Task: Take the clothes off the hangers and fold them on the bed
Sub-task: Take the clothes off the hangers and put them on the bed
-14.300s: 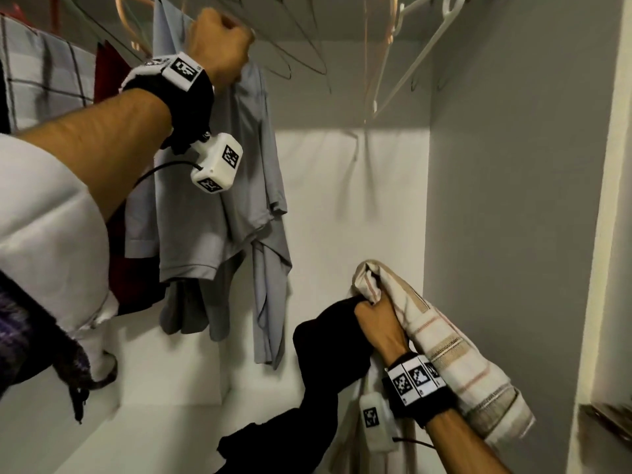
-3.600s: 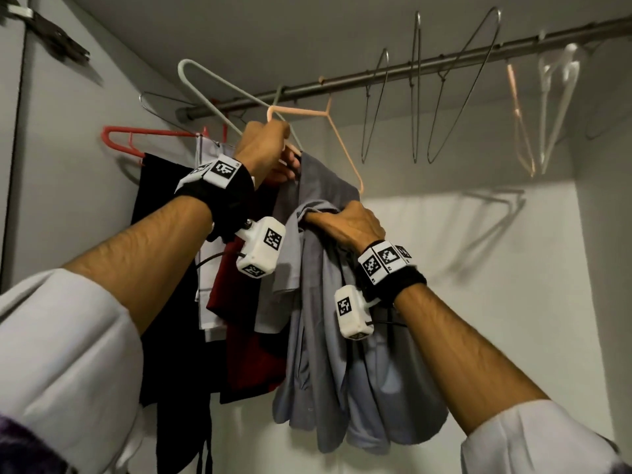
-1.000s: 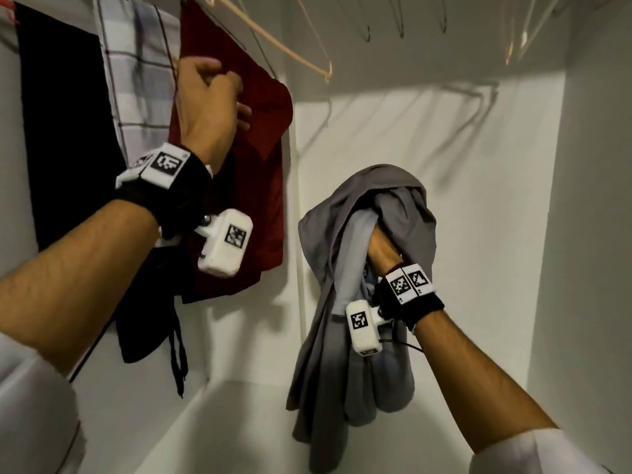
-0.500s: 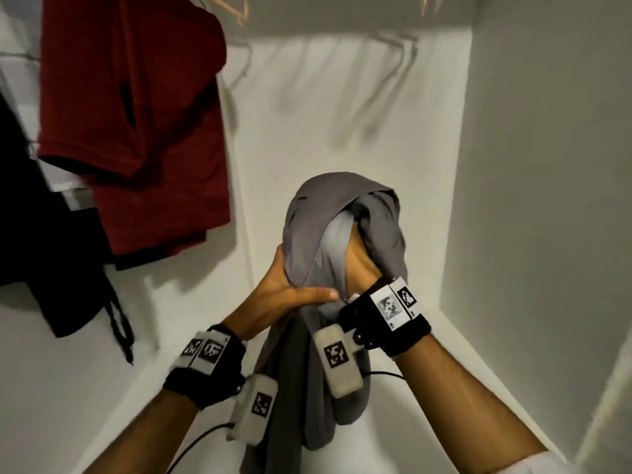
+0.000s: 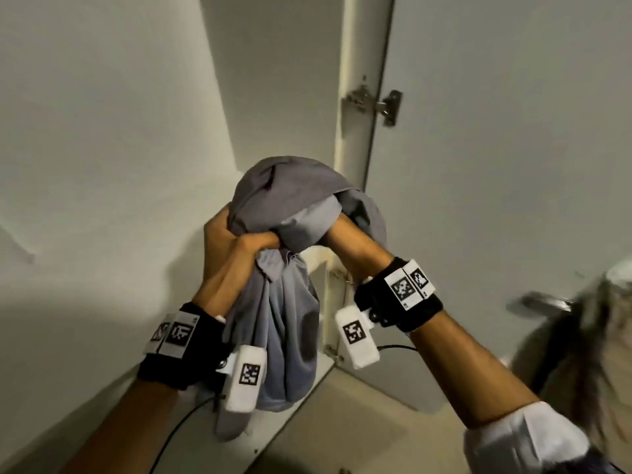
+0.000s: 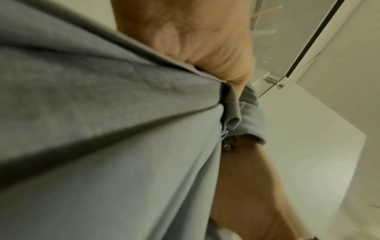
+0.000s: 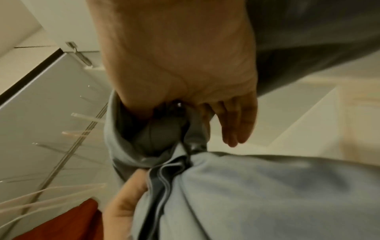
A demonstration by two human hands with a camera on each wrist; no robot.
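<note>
A grey shirt (image 5: 290, 200) hangs bunched between both hands in front of the wardrobe's white inner wall. My left hand (image 5: 232, 248) grips the gathered cloth just below the top of the bundle, thumb across it. My right hand (image 5: 352, 241) is pushed up inside the bundle, and the shirt drapes over it and hides most of its fingers. In the left wrist view the grey shirt (image 6: 102, 129) fills the frame beneath my left hand (image 6: 195, 48). In the right wrist view my right hand (image 7: 174, 56) closes round folds of the grey shirt (image 7: 267, 194).
The wardrobe door edge with a metal hinge (image 5: 376, 104) stands just right of the bundle, with a door handle (image 5: 540, 304) farther right. Blurred pale and dark cloth (image 5: 598, 336) shows at the right edge. A red garment (image 7: 72, 219) and several empty hangers (image 7: 78, 134) stay on the rail.
My left hand left the red garment and took hold of the grey shirt beside the right hand. The view has swung right, from the hanging clothes to the wardrobe door.
</note>
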